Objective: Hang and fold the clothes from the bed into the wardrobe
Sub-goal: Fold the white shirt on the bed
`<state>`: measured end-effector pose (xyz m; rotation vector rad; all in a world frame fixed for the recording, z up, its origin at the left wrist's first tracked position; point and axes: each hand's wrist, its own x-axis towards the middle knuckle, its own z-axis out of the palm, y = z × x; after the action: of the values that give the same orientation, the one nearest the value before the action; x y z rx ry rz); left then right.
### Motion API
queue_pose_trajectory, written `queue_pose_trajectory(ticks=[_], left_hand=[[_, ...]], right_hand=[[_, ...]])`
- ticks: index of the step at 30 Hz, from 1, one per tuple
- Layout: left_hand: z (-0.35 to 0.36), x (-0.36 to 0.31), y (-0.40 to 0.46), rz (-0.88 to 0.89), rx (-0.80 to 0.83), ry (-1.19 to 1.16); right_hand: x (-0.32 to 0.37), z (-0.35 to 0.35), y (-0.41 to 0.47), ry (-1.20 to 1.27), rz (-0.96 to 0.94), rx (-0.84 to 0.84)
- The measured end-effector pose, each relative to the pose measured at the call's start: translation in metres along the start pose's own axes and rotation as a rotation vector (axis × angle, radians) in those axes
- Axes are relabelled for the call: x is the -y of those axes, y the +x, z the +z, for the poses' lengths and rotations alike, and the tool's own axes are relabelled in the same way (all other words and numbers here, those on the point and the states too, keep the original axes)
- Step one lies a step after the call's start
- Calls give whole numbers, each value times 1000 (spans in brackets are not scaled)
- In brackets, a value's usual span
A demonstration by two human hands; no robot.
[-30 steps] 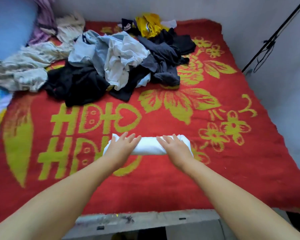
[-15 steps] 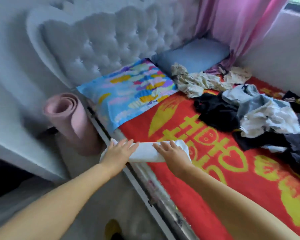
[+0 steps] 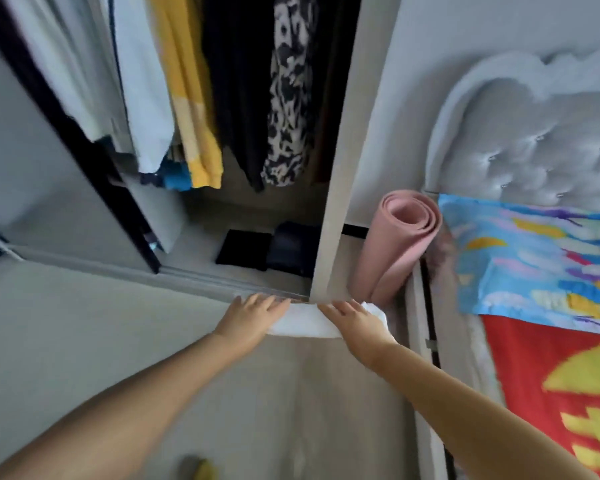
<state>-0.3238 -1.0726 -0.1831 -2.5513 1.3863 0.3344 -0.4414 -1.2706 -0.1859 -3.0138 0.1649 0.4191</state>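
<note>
A folded white garment [image 3: 303,322] hangs in the air between my two hands, low in front of the open wardrobe [image 3: 340,168]. My left hand [image 3: 253,315] holds its left end and my right hand [image 3: 352,318] its right end, fingers laid flat over the top, thumbs hidden beneath. Inside the wardrobe hang white, yellow [image 3: 194,116], black and black-and-white patterned [image 3: 288,98] clothes. Two folded dark garments [image 3: 243,249] lie on the wardrobe floor. The bed with its red and yellow blanket [image 3: 551,375] is at the right.
A rolled pink mat [image 3: 395,244] stands between the wardrobe side and the bed. A colourful pillow [image 3: 534,265] lies below the grey tufted headboard [image 3: 534,133]. A grey sliding door [image 3: 32,168] with a dark edge covers the wardrobe's left part. Grey floor lies under my arms.
I have turned left from the bed to the wardrobe, carrying the folded white garment off the blanket. Both hands keep the same hold on its ends.
</note>
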Motion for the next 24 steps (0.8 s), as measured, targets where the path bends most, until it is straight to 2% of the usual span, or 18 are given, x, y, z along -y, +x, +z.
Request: queue_pose_trajectory(ticks=[6,11,16,21,24], left_hand=[[36,163,-39,-86,-59,-42],[60,249,-34,-130,12,-27],[115,299,4,-127,130,-29],[188,348,77,-84,251,-73],[224,377,137,-74,238,-80]], right_hand=[[122,0,126,21,-160,11],[176,0,199,49,-195,47],[190,39,266,85,-193,155],[184,89,354,95,-183,271],[167,115,417,90,-160,260]])
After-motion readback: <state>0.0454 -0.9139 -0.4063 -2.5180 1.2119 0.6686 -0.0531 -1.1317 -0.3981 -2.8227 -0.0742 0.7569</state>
